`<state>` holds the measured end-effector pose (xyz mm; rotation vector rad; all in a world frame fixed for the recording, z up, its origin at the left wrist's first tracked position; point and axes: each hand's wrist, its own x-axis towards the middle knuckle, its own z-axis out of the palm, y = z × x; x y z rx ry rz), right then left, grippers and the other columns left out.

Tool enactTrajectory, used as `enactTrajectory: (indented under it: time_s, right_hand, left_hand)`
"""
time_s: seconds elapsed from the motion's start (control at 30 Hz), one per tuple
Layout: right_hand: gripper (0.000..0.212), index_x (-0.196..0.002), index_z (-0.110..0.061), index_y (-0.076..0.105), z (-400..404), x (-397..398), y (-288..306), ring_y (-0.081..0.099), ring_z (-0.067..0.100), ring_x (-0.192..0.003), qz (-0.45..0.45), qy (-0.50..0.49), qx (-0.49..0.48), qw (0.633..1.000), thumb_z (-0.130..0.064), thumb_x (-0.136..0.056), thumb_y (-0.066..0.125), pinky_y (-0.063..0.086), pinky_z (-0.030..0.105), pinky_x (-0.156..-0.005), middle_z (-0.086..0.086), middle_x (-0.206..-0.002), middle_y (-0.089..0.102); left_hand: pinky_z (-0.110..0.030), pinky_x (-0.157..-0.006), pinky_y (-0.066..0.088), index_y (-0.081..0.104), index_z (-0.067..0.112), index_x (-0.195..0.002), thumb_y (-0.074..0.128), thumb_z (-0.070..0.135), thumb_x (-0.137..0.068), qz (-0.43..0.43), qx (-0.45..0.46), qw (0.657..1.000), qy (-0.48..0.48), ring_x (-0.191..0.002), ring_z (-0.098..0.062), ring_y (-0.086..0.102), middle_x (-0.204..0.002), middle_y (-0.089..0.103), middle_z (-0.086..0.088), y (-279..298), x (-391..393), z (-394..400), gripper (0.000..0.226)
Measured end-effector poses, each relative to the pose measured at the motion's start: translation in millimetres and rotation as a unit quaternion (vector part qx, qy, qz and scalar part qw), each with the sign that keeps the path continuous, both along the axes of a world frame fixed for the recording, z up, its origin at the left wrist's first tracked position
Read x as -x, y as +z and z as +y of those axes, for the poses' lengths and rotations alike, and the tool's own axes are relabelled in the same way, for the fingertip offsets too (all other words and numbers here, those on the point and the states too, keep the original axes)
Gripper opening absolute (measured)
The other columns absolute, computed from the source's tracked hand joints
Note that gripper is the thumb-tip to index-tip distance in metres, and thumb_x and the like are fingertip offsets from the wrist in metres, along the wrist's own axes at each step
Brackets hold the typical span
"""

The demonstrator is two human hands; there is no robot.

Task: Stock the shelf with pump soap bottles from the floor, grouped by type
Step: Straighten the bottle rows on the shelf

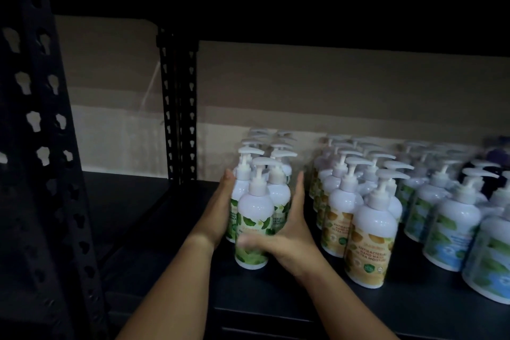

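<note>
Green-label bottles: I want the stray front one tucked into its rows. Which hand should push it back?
Probably the right hand: its blurred fingers already cross the front green-label bottle. The left hand lies flat against the rows' left side.

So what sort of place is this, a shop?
Probably a stockroom or shop: a black slotted metal shelving upright, rows of white pump soap bottles grouped by label, brown cardboard behind.

Two bare forearms are showing in the lower middle of the frame, rising from the bottom edge, and neither is wearing a sleeve, a watch or a band on any part that is showing. The bare left hand (220,208) and the bare right hand (287,229) are wearing no gloves. The dim light and blur are hiding any rings or nail detail.
</note>
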<state>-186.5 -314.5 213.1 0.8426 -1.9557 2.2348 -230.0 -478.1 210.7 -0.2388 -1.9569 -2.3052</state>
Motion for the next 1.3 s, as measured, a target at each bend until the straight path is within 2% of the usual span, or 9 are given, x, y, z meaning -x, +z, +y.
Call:
enactTrajectory:
  time_s: [0.1,0.2,0.4,0.5,0.6,0.87,1.0,1.17,1.3]
  right_hand:
    - [0.114,-0.157,-0.051,-0.009,-0.1,16.7,8.8,0.025,0.003,-0.146,-0.087,-0.064,0.047,0.993,-0.080,-0.069,0.056,0.030,0.034,-0.116,-0.023,-0.165,0.011]
    - [0.108,-0.160,-0.050,0.006,-4.9,40.5,5.9,0.019,0.001,-0.148,-0.098,-0.076,0.019,0.992,-0.098,-0.069,0.040,0.019,0.042,-0.125,-0.028,-0.160,0.011]
    - [0.081,-0.148,-0.040,0.050,-1.8,56.7,-4.0,0.053,0.019,-0.138,-0.101,-0.050,0.032,0.993,-0.090,-0.086,0.036,0.038,0.052,-0.118,-0.004,-0.149,0.057]
    - [0.069,-0.135,-0.031,0.063,-1.1,52.7,6.9,0.068,0.013,-0.120,-0.111,-0.007,0.073,0.991,-0.073,-0.098,0.023,0.057,0.034,-0.095,-0.003,-0.129,0.072]
    - [0.061,-0.119,-0.035,0.066,2.2,62.1,8.3,0.071,0.006,-0.108,-0.117,-0.013,0.109,0.987,-0.068,-0.100,0.018,0.058,0.017,-0.075,-0.009,-0.117,0.076]
    - [0.076,-0.108,-0.028,0.079,-5.2,62.3,17.7,0.073,0.019,-0.110,-0.118,0.027,0.118,0.986,-0.068,-0.100,0.015,0.059,0.026,-0.082,0.008,-0.117,0.076]
    - [0.075,-0.109,-0.035,0.079,-4.7,60.9,17.7,0.070,0.015,-0.114,-0.145,0.021,0.128,0.981,-0.069,-0.101,0.012,0.058,0.028,-0.087,0.001,-0.120,0.076]
    - [0.052,-0.110,-0.042,0.060,-4.2,58.1,15.2,0.069,-0.013,-0.091,-0.113,-0.015,0.150,0.982,-0.066,-0.102,0.015,0.055,0.010,-0.071,-0.030,-0.096,0.075]
    - [0.084,-0.143,-0.039,0.055,-3.9,43.7,7.9,0.054,0.005,-0.134,-0.074,-0.076,0.078,0.991,-0.092,-0.080,0.038,0.043,0.040,-0.115,-0.017,-0.143,0.060]
  left_hand:
    - [-0.052,-0.117,0.041,0.061,0.044,-0.140,0.033,0.094,-0.083,0.012,-0.003,1.000,0.013,-0.130,-0.020,0.064,-0.138,0.069,0.004,2.7,-5.2,3.0,0.081]
    - [-0.052,-0.117,0.042,0.062,0.039,-0.140,0.043,0.098,-0.075,0.011,-0.005,1.000,0.004,-0.128,-0.021,0.065,-0.136,0.070,0.002,3.5,-8.5,4.5,0.090]
    - [-0.052,-0.118,0.041,0.061,0.033,-0.143,0.050,0.092,-0.078,0.021,0.008,1.000,0.004,-0.130,-0.022,0.064,-0.138,0.068,-0.001,7.3,-13.4,6.7,0.088]
    - [-0.044,-0.106,0.050,0.065,0.030,-0.138,0.031,0.087,-0.085,0.003,-0.027,1.000,0.001,-0.121,-0.022,0.069,-0.130,0.073,-0.003,10.2,-11.6,6.1,0.085]
    - [-0.043,-0.106,0.050,0.056,0.034,-0.144,0.015,0.084,-0.083,0.006,-0.052,0.999,-0.006,-0.126,-0.020,0.066,-0.134,0.071,0.001,13.9,-8.6,6.6,0.089]
    - [-0.049,-0.113,0.046,0.076,0.036,-0.122,0.024,0.087,-0.081,-0.050,-0.007,0.999,-0.009,-0.118,-0.022,0.071,-0.125,0.075,-0.005,12.6,-9.4,5.1,0.084]
    - [-0.046,-0.111,0.048,0.078,0.040,-0.118,0.020,0.088,-0.082,-0.048,-0.001,0.999,-0.014,-0.116,-0.020,0.072,-0.124,0.076,-0.003,10.6,-6.5,2.7,0.084]
    - [-0.052,-0.119,0.038,0.044,0.038,-0.155,0.026,0.101,-0.075,-0.033,-0.021,0.999,-0.001,-0.139,-0.021,0.056,-0.153,0.056,0.001,9.4,-2.0,-2.3,0.103]
    - [-0.057,-0.122,0.034,0.038,0.042,-0.157,0.035,0.107,-0.066,-0.008,-0.029,0.999,0.044,-0.144,-0.021,0.049,-0.159,0.048,0.003,1.1,-0.1,-4.7,0.111]
